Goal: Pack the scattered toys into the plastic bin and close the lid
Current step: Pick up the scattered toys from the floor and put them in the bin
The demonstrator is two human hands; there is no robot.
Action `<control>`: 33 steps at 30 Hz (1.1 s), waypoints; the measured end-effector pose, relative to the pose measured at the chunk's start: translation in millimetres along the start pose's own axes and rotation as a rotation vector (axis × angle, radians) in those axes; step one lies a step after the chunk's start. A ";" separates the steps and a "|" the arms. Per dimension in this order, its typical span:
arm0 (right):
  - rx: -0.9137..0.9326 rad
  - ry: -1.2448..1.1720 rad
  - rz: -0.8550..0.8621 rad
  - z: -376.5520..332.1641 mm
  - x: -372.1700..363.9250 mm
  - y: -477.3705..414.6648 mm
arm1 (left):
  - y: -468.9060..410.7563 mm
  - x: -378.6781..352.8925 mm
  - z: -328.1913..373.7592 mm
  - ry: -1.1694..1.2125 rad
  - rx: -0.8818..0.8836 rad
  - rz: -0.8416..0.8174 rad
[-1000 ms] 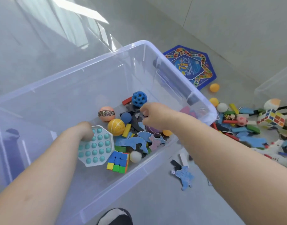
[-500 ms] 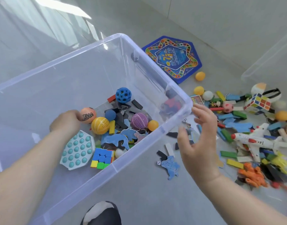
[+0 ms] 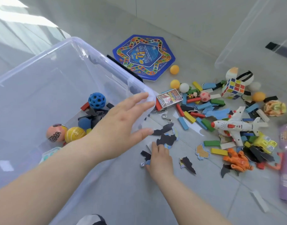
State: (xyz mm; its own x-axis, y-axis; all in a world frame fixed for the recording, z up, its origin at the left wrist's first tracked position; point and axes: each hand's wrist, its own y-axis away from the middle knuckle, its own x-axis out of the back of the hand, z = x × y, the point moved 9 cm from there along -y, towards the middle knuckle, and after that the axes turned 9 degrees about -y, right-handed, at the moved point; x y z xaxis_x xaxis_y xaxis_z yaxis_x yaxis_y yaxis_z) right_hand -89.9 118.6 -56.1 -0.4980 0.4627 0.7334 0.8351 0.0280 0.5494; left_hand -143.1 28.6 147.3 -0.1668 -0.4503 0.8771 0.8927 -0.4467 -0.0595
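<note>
Underneath, grey tiled floor (image 3: 139, 200) with thin pale joints; behind, plain white wall (image 3: 196, 13); top left, bright sunlight patch (image 3: 25, 21); at bottom edge, black-and-white shoe tip (image 3: 90, 220).

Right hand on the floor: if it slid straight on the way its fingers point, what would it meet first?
Most likely the dark puzzle piece lying just beyond the fingertips of the right hand. The metal S-hook lies farther along that line. Whether hand and piece already touch is unclear.

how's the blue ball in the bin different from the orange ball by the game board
The blue ball is pitted with holes and lies inside the plastic bin; the orange ball is smooth, smaller and on the floor beside the game board. Both are round.
</note>
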 end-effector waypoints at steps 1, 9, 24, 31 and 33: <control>-0.022 -0.017 -0.020 3.6 -1.8 -2.6 | -0.4 -3.7 3.8 -0.120 -0.055 0.024; -0.072 -0.096 -0.144 13.3 -2.9 -12.9 | 2.2 -5.2 40.6 -0.489 -0.282 0.227; -0.045 -0.157 0.080 114.5 51.1 24.3 | 27.4 -201.8 -17.6 -0.777 0.163 -0.946; -0.022 -0.152 0.106 111.5 46.9 21.3 | 25.1 -218.2 -32.5 -0.595 0.178 -0.945; 0.011 -0.106 0.062 106.0 43.0 16.7 | 21.6 -216.7 -31.5 -0.567 0.182 -0.937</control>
State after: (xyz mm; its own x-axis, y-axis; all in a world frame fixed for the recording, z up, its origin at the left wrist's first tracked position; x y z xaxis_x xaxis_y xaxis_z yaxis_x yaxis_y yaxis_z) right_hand -72.6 232.9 -57.8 -0.4181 0.5551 0.7191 0.8665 0.0060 0.4992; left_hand -100.8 92.2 -59.1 -0.6337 0.4454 0.6325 0.5696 -0.2846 0.7711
